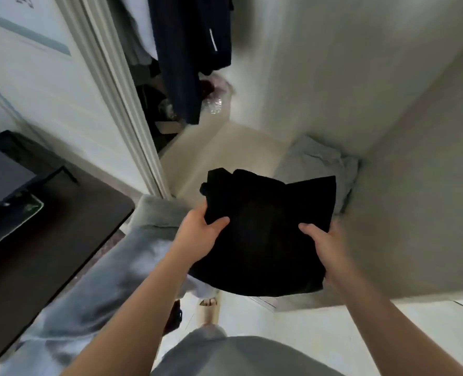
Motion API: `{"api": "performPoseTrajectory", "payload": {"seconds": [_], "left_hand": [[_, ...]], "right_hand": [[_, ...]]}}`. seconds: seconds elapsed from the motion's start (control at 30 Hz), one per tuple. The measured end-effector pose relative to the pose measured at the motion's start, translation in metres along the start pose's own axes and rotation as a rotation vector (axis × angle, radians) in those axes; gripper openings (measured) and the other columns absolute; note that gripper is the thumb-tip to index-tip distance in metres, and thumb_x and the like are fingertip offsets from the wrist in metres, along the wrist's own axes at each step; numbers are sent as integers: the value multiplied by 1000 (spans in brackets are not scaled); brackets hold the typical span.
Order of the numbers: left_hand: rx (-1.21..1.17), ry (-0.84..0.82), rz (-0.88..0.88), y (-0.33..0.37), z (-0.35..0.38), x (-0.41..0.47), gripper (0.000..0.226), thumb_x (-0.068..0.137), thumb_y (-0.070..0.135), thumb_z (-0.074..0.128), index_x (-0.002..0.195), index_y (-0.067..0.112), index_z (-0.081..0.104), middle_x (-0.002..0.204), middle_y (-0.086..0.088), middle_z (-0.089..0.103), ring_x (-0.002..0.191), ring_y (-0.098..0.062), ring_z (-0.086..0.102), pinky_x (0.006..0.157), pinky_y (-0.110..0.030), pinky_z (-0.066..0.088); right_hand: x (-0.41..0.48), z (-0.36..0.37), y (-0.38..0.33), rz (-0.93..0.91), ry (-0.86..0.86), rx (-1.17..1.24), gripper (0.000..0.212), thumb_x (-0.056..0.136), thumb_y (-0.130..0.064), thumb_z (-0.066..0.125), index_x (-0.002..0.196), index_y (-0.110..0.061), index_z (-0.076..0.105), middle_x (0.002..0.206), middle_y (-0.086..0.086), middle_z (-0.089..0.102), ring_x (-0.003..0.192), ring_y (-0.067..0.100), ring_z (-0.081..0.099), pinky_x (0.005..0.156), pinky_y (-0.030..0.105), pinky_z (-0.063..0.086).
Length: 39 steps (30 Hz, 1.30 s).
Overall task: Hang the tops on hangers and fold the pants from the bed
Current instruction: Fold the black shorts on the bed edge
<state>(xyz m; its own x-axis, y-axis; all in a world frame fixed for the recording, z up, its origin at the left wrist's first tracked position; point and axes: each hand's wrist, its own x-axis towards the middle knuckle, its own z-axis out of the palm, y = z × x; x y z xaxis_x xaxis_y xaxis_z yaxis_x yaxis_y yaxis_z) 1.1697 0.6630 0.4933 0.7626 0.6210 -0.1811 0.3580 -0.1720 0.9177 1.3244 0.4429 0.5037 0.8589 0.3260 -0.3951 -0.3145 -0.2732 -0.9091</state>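
Note:
A folded black garment (265, 226) is held flat in the air in front of me, over the floor. My left hand (200, 229) grips its left edge with the thumb on top. My right hand (325, 240) grips its right edge, thumb on top and fingers underneath. A folded grey garment (319, 164) lies just beyond the black one, in the corner by the wall. Dark tops (195, 50) hang in the open closet at the top.
A dark desk (48, 240) with a laptop (2, 180) stands at the left. A grey chair or cushion (103, 267) sits between the desk and me. White closet door frame (122, 99) runs diagonally. A pale wall (387, 131) rises at the right.

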Motion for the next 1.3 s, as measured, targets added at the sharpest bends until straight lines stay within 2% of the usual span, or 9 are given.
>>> {"api": "performPoseTrajectory", "payload": {"seconds": [0.17,0.3,0.4,0.47,0.7,0.9,1.03,1.2,1.3], "left_hand": [[48,-157,34,14,15,102,32,95,25,68,126,30,60,101,28,63,101,-7,64,82,-21,48],[145,-194,42,20,37,159,37,95,29,67,130,30,61,102,25,65,106,-13,64,94,-34,51],[186,-203,68,22,56,196,38,96,30,65,133,30,59,114,13,70,111,-17,65,98,-38,51],[215,-201,90,26,69,217,38,97,29,62,135,28,59,116,10,69,112,-18,64,96,-35,50],[225,-309,124,55,119,294,37,102,28,57,138,26,58,118,9,68,113,-19,64,99,-38,50],[258,-452,193,70,178,361,36,103,22,54,139,23,57,121,3,68,114,-23,64,100,-42,49],[282,-507,193,68,227,400,37,103,21,53,140,20,55,126,-4,67,118,-26,62,103,-43,47],[579,-389,63,43,265,416,65,98,28,58,156,20,28,143,-16,51,128,-39,49,105,-48,43],[845,-265,275,26,280,394,68,97,39,56,157,25,27,159,-11,30,144,-38,27,110,-51,33]], "right_hand": [[57,14,-15,-1,186,66,26,86,-17,71,102,-38,69,98,-14,76,96,14,71,82,34,55],[95,17,-15,15,294,89,31,92,-13,68,105,-41,65,95,-25,72,94,-4,66,77,16,51],[127,20,-17,17,361,62,40,96,-9,63,134,-18,58,123,-5,68,113,13,64,99,31,50],[150,19,-17,32,393,2,43,97,-11,61,140,-17,54,130,1,65,120,22,60,108,40,46],[226,-4,-28,-30,528,-187,42,101,-15,54,141,-23,51,127,-3,63,119,24,58,90,25,37],[280,-54,-33,19,619,-346,44,99,-17,54,143,-16,49,126,11,65,116,35,60,95,41,50],[324,-80,-35,-18,674,-306,41,96,-9,57,137,-12,50,129,14,63,121,34,58,99,38,45],[349,-80,-13,63,683,-584,84,90,-20,67,158,-17,19,155,15,36,142,35,35,117,44,27],[346,-65,19,43,636,-939,84,93,-33,59,160,-29,9,167,7,10,151,31,13,119,50,19]]}}
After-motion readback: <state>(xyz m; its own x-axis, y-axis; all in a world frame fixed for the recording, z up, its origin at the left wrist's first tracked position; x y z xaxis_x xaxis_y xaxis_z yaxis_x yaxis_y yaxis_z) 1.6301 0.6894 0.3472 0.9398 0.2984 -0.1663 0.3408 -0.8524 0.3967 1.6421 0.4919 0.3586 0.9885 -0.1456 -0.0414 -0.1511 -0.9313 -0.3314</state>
